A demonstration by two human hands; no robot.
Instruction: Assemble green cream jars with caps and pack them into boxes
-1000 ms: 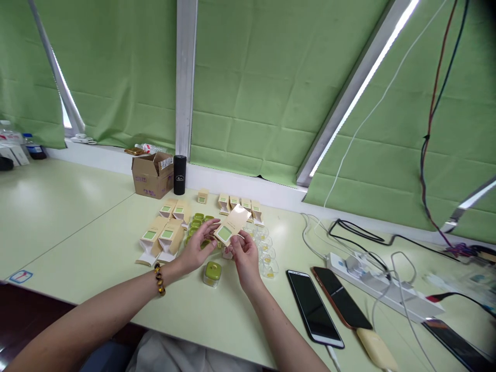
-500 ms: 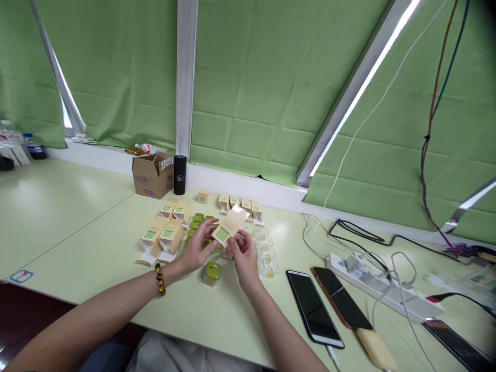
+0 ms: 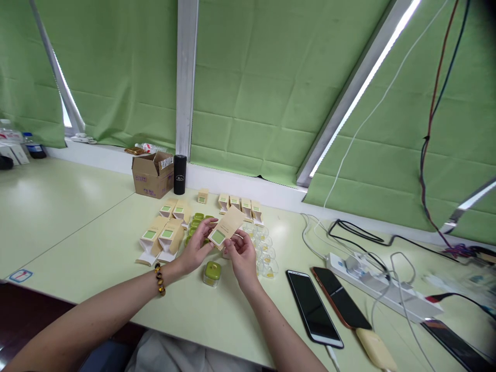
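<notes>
A small beige paper box [image 3: 228,225] with a green square window is held up, tilted, between my two hands. My right hand [image 3: 243,256] pinches its lower right edge between thumb and fingers. Against its left side, the fingers of my left hand [image 3: 198,247] curl behind the box. On the table just below sits a clear little container with a green lid [image 3: 213,270]. Behind my left hand stand rows of green lids [image 3: 198,217], partly hidden. Clear cups [image 3: 267,254] with yellow marks are lined up right of my right hand.
Several opened beige boxes [image 3: 170,235] stand at left, and more beige boxes [image 3: 245,205] stand at the back. A cardboard carton [image 3: 153,176] and a black flask [image 3: 180,175] are by the wall. Phones [image 3: 314,309], a power strip [image 3: 382,289] and cables lie at right.
The box in my hands has shifted slightly left and its tilt has changed a little. My right hand has moved slightly left with it. The things on the table have stayed put.
</notes>
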